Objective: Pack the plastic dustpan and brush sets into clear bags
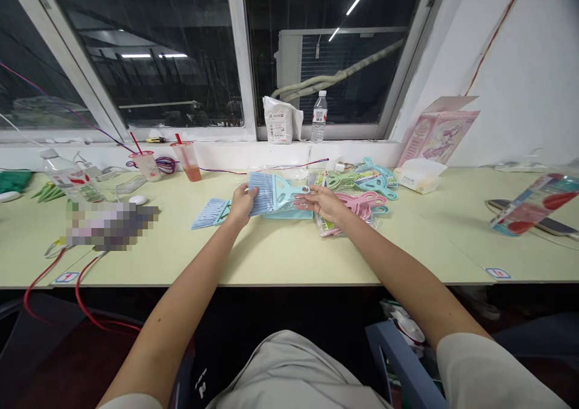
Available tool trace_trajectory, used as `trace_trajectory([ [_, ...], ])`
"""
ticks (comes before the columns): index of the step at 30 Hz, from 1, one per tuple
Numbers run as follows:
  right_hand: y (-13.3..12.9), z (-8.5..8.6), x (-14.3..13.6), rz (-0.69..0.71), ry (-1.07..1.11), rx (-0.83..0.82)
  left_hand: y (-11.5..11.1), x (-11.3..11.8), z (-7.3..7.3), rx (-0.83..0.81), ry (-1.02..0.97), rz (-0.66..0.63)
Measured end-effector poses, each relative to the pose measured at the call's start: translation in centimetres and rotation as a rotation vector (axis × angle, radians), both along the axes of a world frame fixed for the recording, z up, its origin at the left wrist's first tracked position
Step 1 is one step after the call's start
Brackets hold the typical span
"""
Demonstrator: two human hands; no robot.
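A small hand brush (281, 193) with blue bristles and a light blue handle is held level above the table. My left hand (243, 202) is closed around its bristle end. At the hanging-loop end of the handle, my right hand (324, 204) has its fingers closed on the tip, where some clear plastic shows. Beneath the brush lies a light blue dustpan (288, 215), partly covered by it. Left of my left hand, a second blue-bristled brush (210, 213) rests on the table. Beside my right hand is a pile of pink, green and blue handled brush sets (357, 201) in clear wrapping.
Two drink cups with red straws (187, 161) and a water bottle (72, 177) stand at the back left. On the sill are a white package (281, 122) and another bottle (319, 119). A tissue box (420, 175), a pink box (441, 128) and a phone (536, 219) are right.
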State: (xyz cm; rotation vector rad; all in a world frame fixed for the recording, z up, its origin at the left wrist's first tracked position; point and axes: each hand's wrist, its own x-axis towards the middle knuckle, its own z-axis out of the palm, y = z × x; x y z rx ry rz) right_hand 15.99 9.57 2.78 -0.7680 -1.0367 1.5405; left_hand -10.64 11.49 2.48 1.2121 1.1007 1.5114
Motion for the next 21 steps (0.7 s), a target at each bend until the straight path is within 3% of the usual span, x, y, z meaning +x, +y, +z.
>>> trace_trajectory([
  [10, 0.3, -0.5, -0.3, -0.027, -0.062, 0.109, 0.6, 0.3, -0.7, -0.069, 0.016, 0.188],
  [17, 0.1, -0.3, -0.5, -0.041, -0.091, 0.067, 0.1, -0.2, 0.0, -0.012, -0.016, 0.154],
  [21, 0.6, -0.2, -0.2, -0.175, -0.079, 0.079, -0.3, -0.1, 0.3, 0.016, -0.025, 0.077],
])
